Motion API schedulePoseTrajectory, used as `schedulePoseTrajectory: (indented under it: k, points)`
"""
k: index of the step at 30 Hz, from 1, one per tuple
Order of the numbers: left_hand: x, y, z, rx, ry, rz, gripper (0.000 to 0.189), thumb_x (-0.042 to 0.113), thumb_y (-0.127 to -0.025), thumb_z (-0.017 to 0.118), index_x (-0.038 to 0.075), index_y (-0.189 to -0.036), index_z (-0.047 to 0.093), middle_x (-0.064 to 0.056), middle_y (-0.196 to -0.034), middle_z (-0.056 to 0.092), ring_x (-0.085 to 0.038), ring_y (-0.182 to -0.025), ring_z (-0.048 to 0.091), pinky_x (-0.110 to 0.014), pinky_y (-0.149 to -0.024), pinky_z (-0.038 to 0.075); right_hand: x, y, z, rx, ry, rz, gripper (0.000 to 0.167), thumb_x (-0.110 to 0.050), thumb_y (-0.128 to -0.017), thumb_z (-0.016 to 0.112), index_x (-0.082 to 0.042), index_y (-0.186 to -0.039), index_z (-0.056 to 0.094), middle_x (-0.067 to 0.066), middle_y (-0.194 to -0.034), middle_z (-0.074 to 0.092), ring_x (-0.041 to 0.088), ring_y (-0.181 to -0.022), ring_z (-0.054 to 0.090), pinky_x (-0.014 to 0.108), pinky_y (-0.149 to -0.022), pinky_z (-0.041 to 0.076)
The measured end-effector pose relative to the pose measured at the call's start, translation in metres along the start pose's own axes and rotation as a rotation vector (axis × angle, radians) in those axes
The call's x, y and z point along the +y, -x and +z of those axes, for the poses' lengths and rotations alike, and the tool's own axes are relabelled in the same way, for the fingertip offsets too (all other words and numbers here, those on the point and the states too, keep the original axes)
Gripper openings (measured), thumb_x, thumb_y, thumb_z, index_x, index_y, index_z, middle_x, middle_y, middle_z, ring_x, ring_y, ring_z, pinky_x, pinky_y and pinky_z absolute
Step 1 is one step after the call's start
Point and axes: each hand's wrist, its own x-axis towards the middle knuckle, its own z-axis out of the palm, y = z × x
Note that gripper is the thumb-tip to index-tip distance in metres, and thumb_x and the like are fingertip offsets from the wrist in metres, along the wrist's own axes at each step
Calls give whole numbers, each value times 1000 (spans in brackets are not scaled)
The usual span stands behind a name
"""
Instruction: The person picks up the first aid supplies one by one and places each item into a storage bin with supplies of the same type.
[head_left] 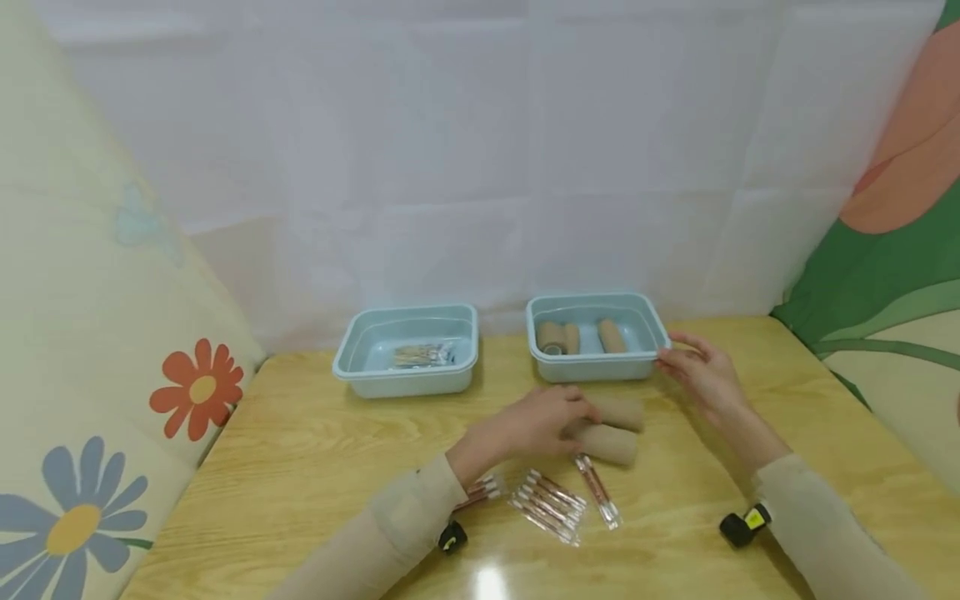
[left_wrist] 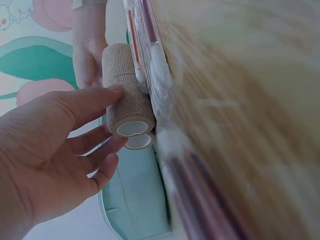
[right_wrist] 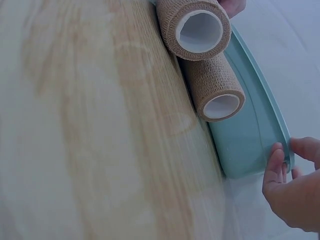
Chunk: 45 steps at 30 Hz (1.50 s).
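Two tan cohesive bandage rolls lie side by side on the table; the nearer roll (head_left: 611, 446) sits in front of the farther roll (head_left: 622, 413). My left hand (head_left: 542, 423) has its thumb and fingers at the left end of the nearer roll; in the left wrist view the thumb (left_wrist: 102, 97) presses on its wrap and other fingers curl in behind. At the right front corner of the right blue bin (head_left: 600, 369), my right hand (head_left: 708, 382) pinches the rim between thumb and fingers, as the right wrist view also shows. Several more bandage rolls (head_left: 611, 336) lie inside that bin.
A second blue bin (head_left: 408, 385) stands to the left, holding packaged cotton swabs (head_left: 422, 356). Several clear packs of reddish-brown swabs (head_left: 551, 504) lie near my left forearm, with one pack (head_left: 598, 492) just before the rolls. A white sheet (head_left: 450, 167) hangs behind the bins.
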Motion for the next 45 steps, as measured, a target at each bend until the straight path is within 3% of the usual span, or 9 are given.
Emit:
schedulePoseTrajectory:
  k: [7,17,28,38,45]
  points:
    - [1,0,5,13,-13,30,45,30,-93,77,18,-134,64,1,-130,60,-14,-117,55,-32,-102,43,3,5,-2,20,-4,2,37,4,-95,68,4,-128,52,6,-90,71,14,-82,71,24,-82,55]
    - [5,4,5,13,-42,-18,48,31,-93,76,19,-137,61,1,-134,59,-16,-123,54,-39,-107,40,1,6,3,9,-2,10,43,3,-96,68,5,-134,47,6,-92,71,15,-84,71,25,-84,55]
    - [9,1,3,22,-126,-3,46,34,-94,75,20,-136,62,4,-129,61,-14,-118,57,-39,-101,45,-2,5,1,-7,9,-5,41,5,-96,66,6,-132,47,6,-92,71,14,-84,71,24,-84,55]
    - [10,1,15,39,-101,-26,49,28,-93,76,18,-138,60,1,-134,60,-15,-122,56,-41,-104,43,10,4,-2,19,55,-20,45,5,-98,63,12,-137,42,4,-92,70,13,-85,70,26,-87,54]
    - [6,-1,13,46,-115,-35,52,25,-93,76,17,-140,57,-1,-136,59,-17,-122,57,-43,-100,45,10,-5,-2,35,57,-47,47,6,-98,62,13,-139,42,3,-89,70,13,-82,70,26,-85,55]
